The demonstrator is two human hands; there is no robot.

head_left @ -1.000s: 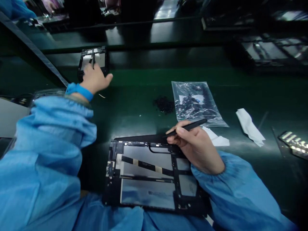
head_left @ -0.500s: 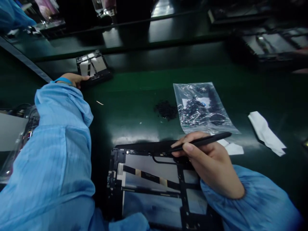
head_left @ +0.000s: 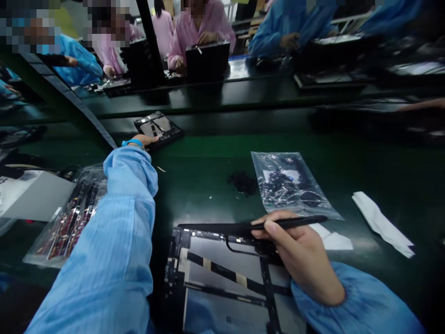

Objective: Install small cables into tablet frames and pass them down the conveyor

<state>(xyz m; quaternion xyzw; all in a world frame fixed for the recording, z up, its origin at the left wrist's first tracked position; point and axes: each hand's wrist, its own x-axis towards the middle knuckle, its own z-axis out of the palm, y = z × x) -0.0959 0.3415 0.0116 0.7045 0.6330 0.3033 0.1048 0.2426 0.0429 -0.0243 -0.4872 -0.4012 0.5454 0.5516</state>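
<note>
The left hand (head_left: 144, 139) grips the near-left corner of a black-framed, silver-panelled tablet (head_left: 162, 124), toward the far edge of the glossy dark-green surface (head_left: 194, 190); the right hand (head_left: 299, 255) pinches a slim black pen-shaped tool (head_left: 299, 222) at the far side of a second black-framed tablet with silver panels (head_left: 225, 283), toward the near edge; beyond lies a clear plastic bag of dark bits (head_left: 290, 183).

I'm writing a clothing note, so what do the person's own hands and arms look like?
The left hand and right hand are bare. Both arms wear loose light-blue sleeves: the left sleeve shows faint lengthwise lines, the right sleeve a gathered cuff. A brighter blue band circles the left wrist.
</note>
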